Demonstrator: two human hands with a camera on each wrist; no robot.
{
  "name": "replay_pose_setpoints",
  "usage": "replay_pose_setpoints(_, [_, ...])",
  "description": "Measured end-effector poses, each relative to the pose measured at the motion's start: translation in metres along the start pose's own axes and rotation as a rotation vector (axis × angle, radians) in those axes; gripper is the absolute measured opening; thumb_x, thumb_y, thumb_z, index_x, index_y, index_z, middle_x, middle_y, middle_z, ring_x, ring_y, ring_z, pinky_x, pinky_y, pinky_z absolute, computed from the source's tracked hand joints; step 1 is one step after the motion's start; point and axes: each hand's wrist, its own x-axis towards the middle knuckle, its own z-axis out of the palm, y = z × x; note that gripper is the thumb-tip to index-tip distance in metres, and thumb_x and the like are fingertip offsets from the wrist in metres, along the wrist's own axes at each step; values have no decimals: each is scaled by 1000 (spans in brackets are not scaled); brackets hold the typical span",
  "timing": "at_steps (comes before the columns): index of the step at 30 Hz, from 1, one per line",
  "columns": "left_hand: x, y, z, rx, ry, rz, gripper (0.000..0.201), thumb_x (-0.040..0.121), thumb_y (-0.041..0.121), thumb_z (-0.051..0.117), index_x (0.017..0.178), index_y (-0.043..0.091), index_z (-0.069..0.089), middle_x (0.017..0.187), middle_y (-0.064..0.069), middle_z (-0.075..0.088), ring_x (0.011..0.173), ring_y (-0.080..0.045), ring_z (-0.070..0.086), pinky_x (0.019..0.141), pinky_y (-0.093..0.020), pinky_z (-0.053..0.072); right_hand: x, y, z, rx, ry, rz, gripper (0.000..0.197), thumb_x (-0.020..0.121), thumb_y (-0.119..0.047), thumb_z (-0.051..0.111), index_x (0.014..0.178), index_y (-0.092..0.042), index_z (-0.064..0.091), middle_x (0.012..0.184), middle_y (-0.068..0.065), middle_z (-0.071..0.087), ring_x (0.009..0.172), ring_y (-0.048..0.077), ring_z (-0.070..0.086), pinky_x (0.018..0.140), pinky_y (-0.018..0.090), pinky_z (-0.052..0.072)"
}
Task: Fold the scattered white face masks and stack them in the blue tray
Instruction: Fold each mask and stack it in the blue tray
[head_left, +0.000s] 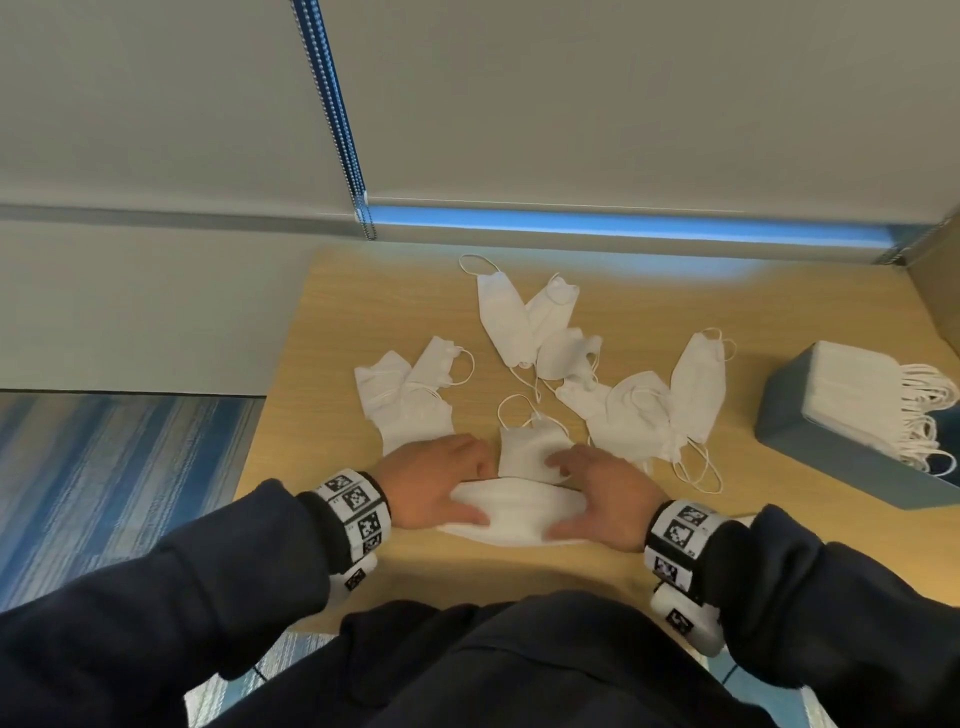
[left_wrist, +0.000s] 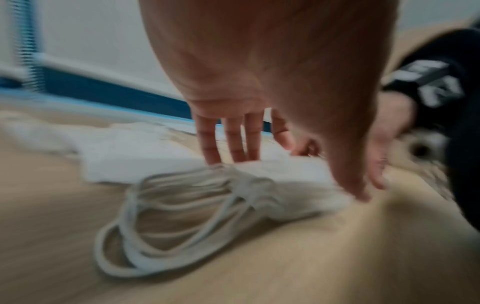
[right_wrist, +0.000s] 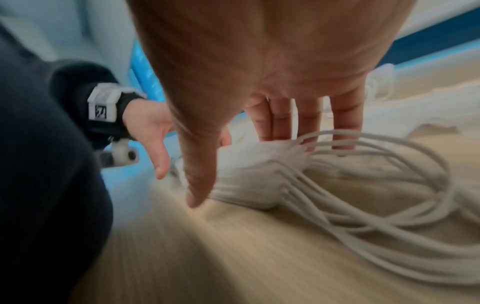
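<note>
A small stack of folded white masks (head_left: 517, 512) lies near the table's front edge. My left hand (head_left: 480, 488) grips its left end and my right hand (head_left: 563, 496) its right end, thumbs on the near side, straight fingers on the far side. The blurred wrist views show the same hold by the left hand (left_wrist: 293, 176) and the right hand (right_wrist: 246, 172), with ear loops (left_wrist: 168, 216) (right_wrist: 376, 195) spilling onto the wood. Several loose masks (head_left: 511, 317) lie scattered behind. The blue tray (head_left: 800, 410) at the right holds a tall stack of folded masks (head_left: 852, 395).
One loose mask (head_left: 530, 447) lies just past my fingers. More loose masks sit at the left (head_left: 410, 400) and right (head_left: 654, 410). A bead cord (head_left: 337, 119) hangs at the back wall. The table's left edge drops to striped carpet (head_left: 104, 467).
</note>
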Motion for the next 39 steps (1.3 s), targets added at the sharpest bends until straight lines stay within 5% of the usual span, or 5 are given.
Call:
replay_pose_setpoints(4, [7, -38, -20, 42, 259, -407, 56, 82, 53, 73, 126, 31, 47, 127, 5, 51, 114, -21, 54, 84, -39, 51, 19, 34, -31, 213, 361, 212, 38, 87, -43, 71, 120, -25, 63, 116, -3, 60, 106, 20, 59, 83, 31, 45])
replay_pose_setpoints(7, [11, -64, -22, -51, 182, -562, 73, 78, 44, 80, 138, 30, 40, 130, -2, 54, 112, -27, 59, 85, -40, 53, 30, 63, -37, 56, 272, 452, 53, 83, -42, 73, 132, -34, 54, 138, 2, 47, 123, 29, 49, 100, 44, 46])
replay_pose_setpoints(16, [16, -62, -75, -190, 543, -481, 14, 92, 40, 67, 98, 28, 71, 91, 2, 63, 82, -21, 61, 70, -34, 46, 29, 90, -83, 551, 522, 458, 8, 87, -21, 76, 82, -26, 73, 93, 2, 74, 90, 27, 69, 79, 39, 55])
replay_pose_setpoints(24, [47, -31, -66, -507, 271, -265, 32, 93, 50, 66, 120, 34, 67, 105, 13, 67, 97, -4, 63, 86, -25, 48, 34, 95, -138, 995, 882, 455, 5, 91, -14, 72, 95, -15, 71, 102, 12, 74, 91, 30, 72, 69, 38, 60])
replay_pose_setpoints(39, [24, -119, -60, -98, 250, -711, 67, 76, 43, 83, 136, 31, 55, 138, -6, 44, 125, -32, 50, 103, -45, 46, 64, 90, -67, 59, 172, 632, 61, 69, -40, 87, 120, -25, 56, 106, -1, 64, 99, 25, 63, 95, 44, 51])
